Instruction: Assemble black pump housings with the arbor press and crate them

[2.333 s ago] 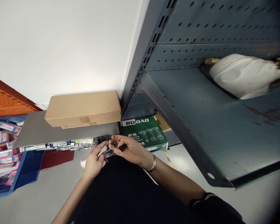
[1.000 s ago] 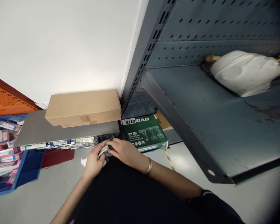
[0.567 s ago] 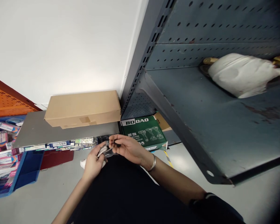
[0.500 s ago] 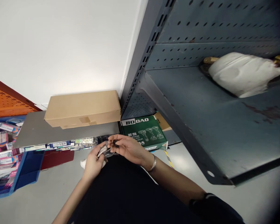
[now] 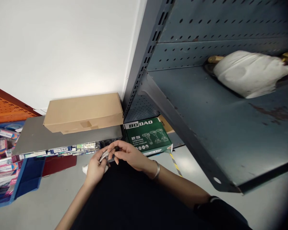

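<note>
Bag, white, clenched in the left hand, with thumb and fingers folded over the upper part and a pale end poking out just below and left of the grip. Readable beyond the grip, to the right: "BODAO" in white on the green box, once on top and again along the near side, with pictures of three drills and smaller print, including "Brushless lithium". Too small to read, left of the grip: labels on the flat packs under the grey board. Farther left, cut off by the edge of view: small cartons in the blue bin. Hard to make out: something dark among the fingers of the right hand, mostly covered; cannot tell whether grasped. Hidden behind the left fingers: the bag's middle. Right hand bent in toward the left, fingers curled, tips at or just beside the bag's top. Silver bangle around the right wrist. Both forearms slanting inward from below the grip.
</note>
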